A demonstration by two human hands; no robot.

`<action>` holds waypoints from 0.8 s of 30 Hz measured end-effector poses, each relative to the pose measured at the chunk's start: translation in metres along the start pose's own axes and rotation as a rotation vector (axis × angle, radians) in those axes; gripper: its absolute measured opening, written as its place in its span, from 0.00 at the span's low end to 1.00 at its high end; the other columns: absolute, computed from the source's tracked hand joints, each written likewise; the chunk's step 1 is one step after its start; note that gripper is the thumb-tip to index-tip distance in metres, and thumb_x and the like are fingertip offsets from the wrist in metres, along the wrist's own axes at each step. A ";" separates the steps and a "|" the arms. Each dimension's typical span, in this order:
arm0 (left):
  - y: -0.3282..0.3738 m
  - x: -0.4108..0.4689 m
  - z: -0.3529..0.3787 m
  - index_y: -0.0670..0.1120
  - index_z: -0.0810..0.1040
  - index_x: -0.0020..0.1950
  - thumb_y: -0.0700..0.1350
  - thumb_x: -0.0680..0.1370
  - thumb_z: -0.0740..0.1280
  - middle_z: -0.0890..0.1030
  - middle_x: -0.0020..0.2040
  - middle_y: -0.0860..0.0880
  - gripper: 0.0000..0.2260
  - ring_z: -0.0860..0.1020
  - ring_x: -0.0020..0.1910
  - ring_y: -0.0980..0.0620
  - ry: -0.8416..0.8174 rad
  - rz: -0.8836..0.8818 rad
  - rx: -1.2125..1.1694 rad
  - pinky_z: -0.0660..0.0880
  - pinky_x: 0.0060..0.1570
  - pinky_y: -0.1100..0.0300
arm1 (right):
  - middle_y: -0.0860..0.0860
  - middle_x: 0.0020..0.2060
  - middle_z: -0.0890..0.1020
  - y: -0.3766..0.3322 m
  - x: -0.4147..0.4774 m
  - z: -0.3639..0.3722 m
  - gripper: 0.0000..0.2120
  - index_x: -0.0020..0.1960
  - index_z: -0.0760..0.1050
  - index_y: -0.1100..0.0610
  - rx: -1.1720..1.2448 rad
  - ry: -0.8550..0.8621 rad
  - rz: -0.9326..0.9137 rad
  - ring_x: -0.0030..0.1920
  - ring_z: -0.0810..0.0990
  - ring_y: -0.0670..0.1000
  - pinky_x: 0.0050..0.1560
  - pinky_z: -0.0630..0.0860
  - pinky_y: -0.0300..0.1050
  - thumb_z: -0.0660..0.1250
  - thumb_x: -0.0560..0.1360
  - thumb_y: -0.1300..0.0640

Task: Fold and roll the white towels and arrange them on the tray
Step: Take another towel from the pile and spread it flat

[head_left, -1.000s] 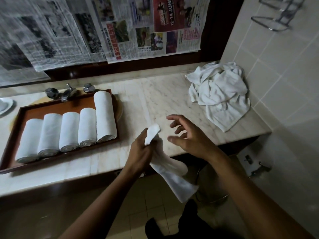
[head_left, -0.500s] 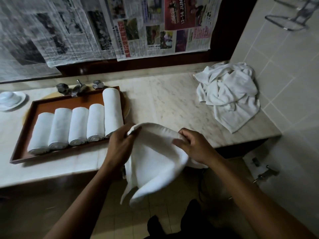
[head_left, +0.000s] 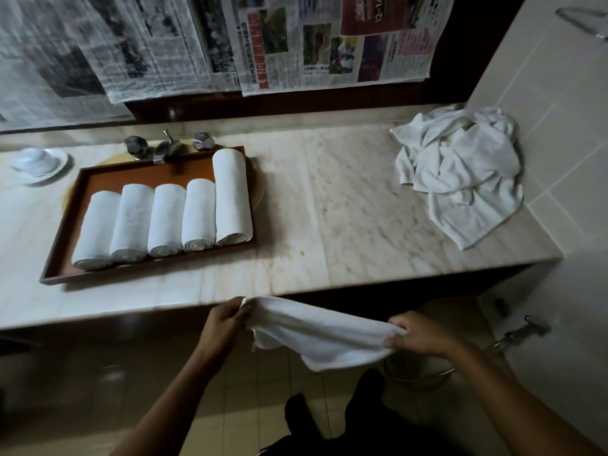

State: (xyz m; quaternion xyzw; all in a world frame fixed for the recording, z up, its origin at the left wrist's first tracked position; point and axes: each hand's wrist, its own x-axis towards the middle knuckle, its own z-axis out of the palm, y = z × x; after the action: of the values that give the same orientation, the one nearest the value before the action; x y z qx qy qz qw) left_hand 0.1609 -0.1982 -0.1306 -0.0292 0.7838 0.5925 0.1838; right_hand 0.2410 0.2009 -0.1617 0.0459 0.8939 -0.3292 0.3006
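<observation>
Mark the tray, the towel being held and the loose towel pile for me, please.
tray [head_left: 148, 174], head view, on its bare brown floor near the back wall.
held towel [head_left: 316, 330], head view, on the middle of the stretched cloth.
towel pile [head_left: 460, 172], head view, on the middle of the heap.

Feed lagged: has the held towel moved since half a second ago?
Yes. The towel pulled back from over the countertop to just in front of its front edge, toward the person.

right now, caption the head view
A white towel stretched between left hand and right hand; five rolled towels on tray
</observation>
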 end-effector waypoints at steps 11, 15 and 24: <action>0.032 0.048 0.033 0.36 0.79 0.57 0.46 0.85 0.64 0.82 0.44 0.41 0.13 0.81 0.41 0.43 -0.126 -0.164 -0.266 0.78 0.36 0.52 | 0.57 0.45 0.88 0.016 0.010 -0.112 0.10 0.49 0.84 0.60 0.452 0.458 -0.016 0.45 0.84 0.52 0.51 0.80 0.57 0.73 0.79 0.53; 0.084 0.102 0.037 0.38 0.81 0.60 0.43 0.86 0.61 0.84 0.56 0.38 0.12 0.82 0.55 0.41 -0.045 -0.063 -0.375 0.81 0.55 0.48 | 0.53 0.33 0.81 -0.004 0.045 -0.168 0.16 0.42 0.81 0.60 0.408 0.635 -0.096 0.37 0.78 0.49 0.43 0.78 0.57 0.73 0.78 0.47; 0.177 0.227 0.030 0.43 0.83 0.43 0.48 0.82 0.69 0.74 0.37 0.44 0.12 0.72 0.35 0.50 0.249 0.144 -0.156 0.70 0.36 0.56 | 0.50 0.35 0.85 -0.042 0.140 -0.286 0.12 0.45 0.84 0.53 0.345 0.809 -0.154 0.38 0.86 0.53 0.44 0.84 0.62 0.75 0.75 0.44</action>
State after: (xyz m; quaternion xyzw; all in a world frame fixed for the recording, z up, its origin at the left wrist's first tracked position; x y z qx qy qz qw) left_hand -0.0891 -0.0790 -0.0484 -0.0602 0.7521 0.6551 0.0392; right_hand -0.0295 0.3282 -0.0454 0.1537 0.8724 -0.4505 -0.1108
